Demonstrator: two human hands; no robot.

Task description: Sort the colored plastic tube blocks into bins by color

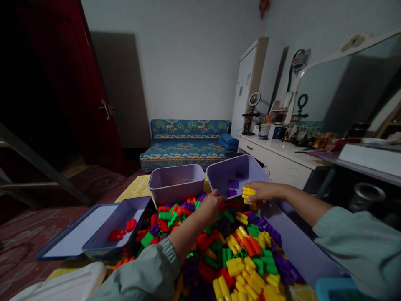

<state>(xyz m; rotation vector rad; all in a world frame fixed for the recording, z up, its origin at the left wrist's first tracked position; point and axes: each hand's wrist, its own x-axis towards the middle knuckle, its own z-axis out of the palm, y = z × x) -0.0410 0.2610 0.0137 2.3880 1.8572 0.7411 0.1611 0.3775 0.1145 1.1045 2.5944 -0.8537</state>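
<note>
Bricks (224, 256) of glossy red, green, yellow and purple plastic crowd the yellow-checked tabletop (133, 190) up to the near rim of a tilted lilac plastic bin (219, 177), its mouth facing the wearer, with bare space inside. At that rim's right, the right hand (263, 191) pinches a ridged yellow plastic brick (248, 192), its long ridges running sideways, tips leftward. Apart from it, the left hand (209, 207) curls knuckles-up at the rim's left, forearm slanting from below; whether it grips anything, I cannot tell.
</note>
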